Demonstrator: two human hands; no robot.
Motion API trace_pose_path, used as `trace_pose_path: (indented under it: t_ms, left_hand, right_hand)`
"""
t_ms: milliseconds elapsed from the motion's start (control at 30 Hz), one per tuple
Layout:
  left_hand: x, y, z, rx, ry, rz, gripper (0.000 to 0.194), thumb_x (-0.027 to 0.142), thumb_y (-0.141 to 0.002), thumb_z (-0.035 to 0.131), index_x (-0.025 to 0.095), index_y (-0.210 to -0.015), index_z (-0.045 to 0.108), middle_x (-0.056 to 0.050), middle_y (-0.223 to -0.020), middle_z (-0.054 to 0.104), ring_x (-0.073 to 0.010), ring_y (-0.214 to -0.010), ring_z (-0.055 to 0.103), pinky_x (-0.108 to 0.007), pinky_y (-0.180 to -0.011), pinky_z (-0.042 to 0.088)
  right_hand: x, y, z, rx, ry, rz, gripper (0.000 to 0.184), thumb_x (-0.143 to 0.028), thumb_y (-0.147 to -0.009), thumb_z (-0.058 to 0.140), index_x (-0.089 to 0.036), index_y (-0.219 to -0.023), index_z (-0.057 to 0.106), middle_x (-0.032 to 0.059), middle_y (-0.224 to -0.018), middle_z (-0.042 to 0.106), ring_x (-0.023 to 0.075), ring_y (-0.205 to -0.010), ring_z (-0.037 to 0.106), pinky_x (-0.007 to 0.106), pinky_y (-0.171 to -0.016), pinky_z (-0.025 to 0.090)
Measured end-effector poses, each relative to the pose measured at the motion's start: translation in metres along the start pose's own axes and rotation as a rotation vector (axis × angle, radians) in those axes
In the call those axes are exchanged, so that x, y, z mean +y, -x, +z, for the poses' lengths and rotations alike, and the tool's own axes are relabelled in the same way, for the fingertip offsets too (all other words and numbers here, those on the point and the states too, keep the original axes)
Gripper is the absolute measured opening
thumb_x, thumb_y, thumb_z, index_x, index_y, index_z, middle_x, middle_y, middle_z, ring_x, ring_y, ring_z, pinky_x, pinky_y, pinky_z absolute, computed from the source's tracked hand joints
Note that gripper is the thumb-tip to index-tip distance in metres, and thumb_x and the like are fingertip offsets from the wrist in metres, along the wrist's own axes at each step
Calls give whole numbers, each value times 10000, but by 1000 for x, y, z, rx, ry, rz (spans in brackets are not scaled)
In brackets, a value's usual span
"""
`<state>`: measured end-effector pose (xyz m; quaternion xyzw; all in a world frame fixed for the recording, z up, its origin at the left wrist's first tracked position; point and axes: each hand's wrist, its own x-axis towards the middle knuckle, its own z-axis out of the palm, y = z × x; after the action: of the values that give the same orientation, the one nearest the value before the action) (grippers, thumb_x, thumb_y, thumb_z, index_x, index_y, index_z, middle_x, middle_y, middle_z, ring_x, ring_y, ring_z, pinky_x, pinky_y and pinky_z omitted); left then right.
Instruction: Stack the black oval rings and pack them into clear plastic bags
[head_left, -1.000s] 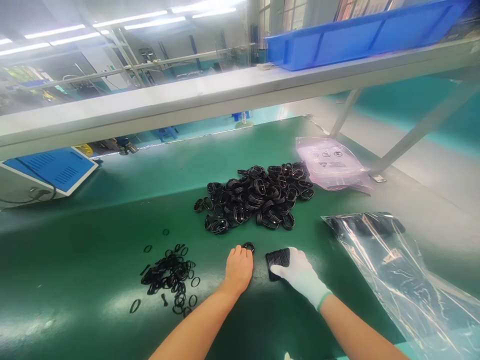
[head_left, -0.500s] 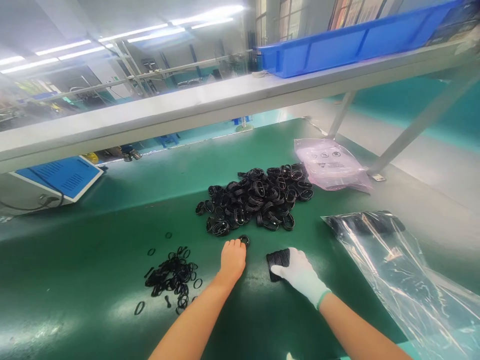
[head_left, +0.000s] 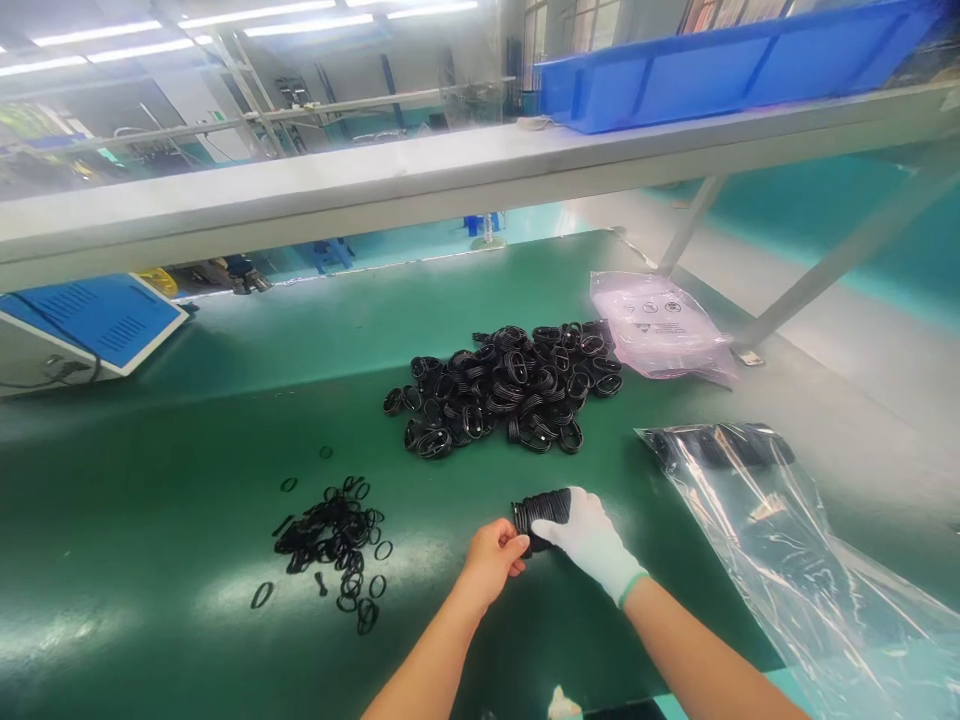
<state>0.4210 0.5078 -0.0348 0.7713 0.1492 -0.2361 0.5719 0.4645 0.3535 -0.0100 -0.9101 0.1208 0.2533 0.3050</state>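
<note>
White-gloved right hand (head_left: 589, 535) grips compact row of black coiled cables (head_left: 549, 507) on green worktop (head_left: 225, 430); bare left hand (head_left: 495, 555) pinches its left-end coil (head_left: 519, 516). Judged best: steady right grip, coil squared flush with neighbours before release.

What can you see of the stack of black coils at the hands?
The stack is a row of dark, slightly glossy coils packed side by side, their ridged cords looking plastic-coated. It lies lengthwise from left to right on the green table, nearer the person than the loose pile of coils. The gloved right hand grips and hides its right end, thumb across the near side; the bare left hand meets its near left edge.
</note>
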Motion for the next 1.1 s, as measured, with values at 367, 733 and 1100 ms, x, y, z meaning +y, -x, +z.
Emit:
trace_pose_path:
  t_ms: [367,733,1100]
  left_hand:
    - [2,7,-12,23,-101,15,319,350,-638,614,191,-904,537,-27,-879,617,-160,-729,596,-287,-661,457]
    - [4,1,-16,69,-484,305,785,302,-522,731,330,-1224,381,32,-1287,430,-195,-1062,489,-300,-865,389]
    - [-1,-2,-21,62,-413,334,791,315,-497,750,322,-1207,403,24,-1191,502,-156,-877,538,-279,-781,416]
  right_hand:
    - [-16,3,12,40,112,91,1037,-570,-538,590,-68,-1335,157,196,-1203,383,325,-1082,452,406,-860,393]
    - [-9,1,10,14,129,43,759,-526,-595,560,-123,-1201,344,156,-1114,421,293,-991,517,372,-797,417]
    - [-14,4,13,50,129,55,789,-523,-557,589,-123,-1194,352,155,-1109,423,305,-1016,499,381,-816,415]
